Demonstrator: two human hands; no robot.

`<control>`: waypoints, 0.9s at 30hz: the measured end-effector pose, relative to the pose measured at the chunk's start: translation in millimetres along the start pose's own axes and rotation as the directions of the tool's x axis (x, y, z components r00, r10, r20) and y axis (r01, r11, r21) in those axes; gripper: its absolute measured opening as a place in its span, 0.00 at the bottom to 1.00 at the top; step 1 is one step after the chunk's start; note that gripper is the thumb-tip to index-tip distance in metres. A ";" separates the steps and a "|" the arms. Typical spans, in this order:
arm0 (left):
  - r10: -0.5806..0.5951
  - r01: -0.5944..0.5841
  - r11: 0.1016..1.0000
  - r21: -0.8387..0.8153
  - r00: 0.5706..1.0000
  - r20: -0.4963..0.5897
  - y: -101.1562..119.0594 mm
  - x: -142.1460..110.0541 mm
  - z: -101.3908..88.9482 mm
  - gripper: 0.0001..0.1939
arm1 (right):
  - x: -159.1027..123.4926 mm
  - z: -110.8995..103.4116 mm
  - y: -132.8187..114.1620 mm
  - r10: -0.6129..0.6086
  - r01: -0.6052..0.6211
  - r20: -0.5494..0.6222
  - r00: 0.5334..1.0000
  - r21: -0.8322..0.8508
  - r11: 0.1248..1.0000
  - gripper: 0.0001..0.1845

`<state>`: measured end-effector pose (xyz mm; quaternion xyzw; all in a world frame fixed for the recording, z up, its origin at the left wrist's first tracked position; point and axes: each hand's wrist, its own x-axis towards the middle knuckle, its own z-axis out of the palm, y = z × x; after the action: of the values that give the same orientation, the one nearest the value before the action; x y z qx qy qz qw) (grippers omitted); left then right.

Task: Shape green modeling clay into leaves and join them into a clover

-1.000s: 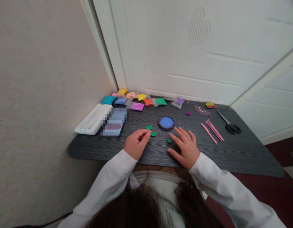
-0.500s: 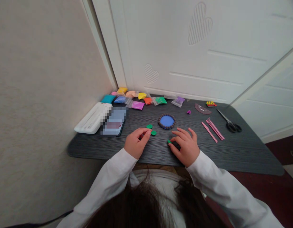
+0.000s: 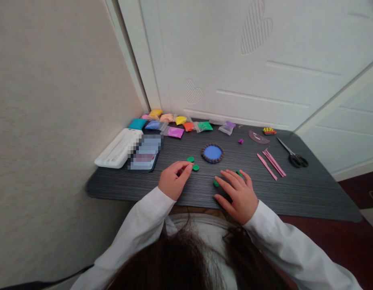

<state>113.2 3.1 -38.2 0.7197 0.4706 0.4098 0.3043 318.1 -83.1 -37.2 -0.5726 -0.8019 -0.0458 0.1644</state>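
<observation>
A dark ribbed surface (image 3: 295,193) stands against a white panelled door (image 3: 249,72) and a beige wall (image 3: 53,100), with clay packets (image 3: 176,131) along its far edge, a white tray (image 3: 116,149) at the far left, and pink tools (image 3: 272,163) and scissors (image 3: 293,155) toward the right. Near the front edge, the work looks like rolling clay flat. The right hand (image 3: 239,195) lies spread and flat over a green clay bit (image 3: 216,183), while the left hand (image 3: 172,179) curls loosely, pinching something small beside two green discs (image 3: 192,163) just short of the blue disc (image 3: 212,153).

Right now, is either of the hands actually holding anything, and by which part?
The left hand pinches something small and reddish at its fingertips; what it is cannot be told. The right hand holds nothing, lying flat on a green clay strip on the table.
</observation>
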 end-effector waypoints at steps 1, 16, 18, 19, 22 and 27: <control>-0.001 0.001 1.000 0.001 1.000 0.000 0.1 0.1 0.0 0.13 | -1.0 -0.9 -0.6 -0.009 0.009 0.018 1.000 -0.013 1.000 0.23; -0.012 0.012 1.000 0.006 1.000 -0.006 2.0 0.1 -0.2 0.13 | -2.8 -2.5 -2.7 -0.022 0.026 0.088 0.996 -0.043 0.999 0.25; -0.014 0.014 1.000 0.003 1.000 -0.006 2.5 0.1 -0.4 0.13 | -2.8 -3.0 -2.5 -0.030 0.034 0.103 0.994 -0.042 0.999 0.26; -0.015 0.015 1.000 0.001 1.000 -0.004 2.7 0.1 -0.5 0.13 | -2.5 -3.3 -2.2 -0.008 0.013 0.099 0.995 -0.051 0.999 0.26; -0.014 0.014 1.000 -0.001 1.000 0.003 2.7 -0.2 -0.6 0.14 | -1.8 -4.1 -1.4 0.031 -0.025 0.091 0.995 -0.070 0.997 0.26; -0.011 0.011 1.000 -0.004 1.000 -0.002 1.5 -0.5 0.0 0.14 | -2.0 -4.9 -1.1 -0.022 0.028 0.110 0.994 -0.048 0.998 0.26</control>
<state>113.7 2.0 -37.1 0.7162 0.4740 0.4096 0.3077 318.7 -86.6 -33.1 -0.5681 -0.8154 -0.0363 0.1051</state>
